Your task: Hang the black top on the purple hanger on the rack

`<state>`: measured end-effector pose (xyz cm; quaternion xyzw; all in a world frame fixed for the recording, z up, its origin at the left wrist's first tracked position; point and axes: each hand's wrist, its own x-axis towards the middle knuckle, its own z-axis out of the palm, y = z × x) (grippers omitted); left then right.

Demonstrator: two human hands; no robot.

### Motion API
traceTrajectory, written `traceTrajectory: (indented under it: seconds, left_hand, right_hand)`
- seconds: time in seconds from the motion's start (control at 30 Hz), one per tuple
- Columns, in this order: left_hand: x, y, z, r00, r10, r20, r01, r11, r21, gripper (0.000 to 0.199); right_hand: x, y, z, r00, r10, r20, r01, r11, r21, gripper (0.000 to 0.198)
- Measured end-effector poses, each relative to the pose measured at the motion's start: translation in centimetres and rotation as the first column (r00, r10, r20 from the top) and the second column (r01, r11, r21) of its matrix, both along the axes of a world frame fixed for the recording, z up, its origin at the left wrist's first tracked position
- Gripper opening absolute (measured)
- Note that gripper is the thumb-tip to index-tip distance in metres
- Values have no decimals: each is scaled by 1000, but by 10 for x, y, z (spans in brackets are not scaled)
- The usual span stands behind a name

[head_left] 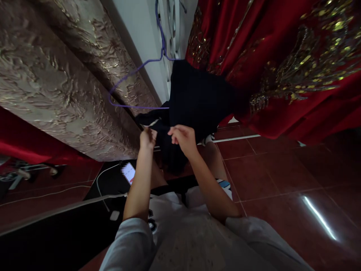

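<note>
A dark navy garment (200, 98) hangs over the right part of a purple wire hanger (141, 107), whose left part is bare. My left hand (147, 138) is closed at the garment's lower left edge, pinching the dark cloth near a small pale strip. My right hand (184, 138) is in front of the garment's lower middle, fingers curled together in a pinch. What lies between those fingertips is too small to make out. Lower folds of dark cloth hang between and below my hands.
Pinkish textured drapes (70, 75) stand at left, red sequinned cloth (267, 75) at right. White scrollwork metal (175, 26) is behind the hanger. A lit phone (129, 173), a cable and a white square piece (114, 215) lie on a black surface (70, 233). Red tiles (267, 169) cover the floor.
</note>
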<state>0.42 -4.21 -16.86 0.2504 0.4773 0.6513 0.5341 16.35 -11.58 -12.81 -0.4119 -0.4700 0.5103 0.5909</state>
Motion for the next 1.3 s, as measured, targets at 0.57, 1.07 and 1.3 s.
traceTrajectory:
  seconds: [0.57, 1.07, 1.3]
  left_hand:
    - [43, -80, 51, 717, 32, -696, 413, 786, 461, 41]
    - [-111, -63, 25, 346, -229, -910, 540, 842, -6, 19]
    - [-106, -11, 114, 296, 49, -954, 521, 828, 204, 26]
  right_hand:
    - [33, -17, 11, 907, 159, 389, -241, 955, 173, 19]
    - [60, 88, 27, 866, -314, 390, 143, 902, 408, 25]
    - [92, 53, 57, 809, -376, 451, 151, 875, 459, 30]
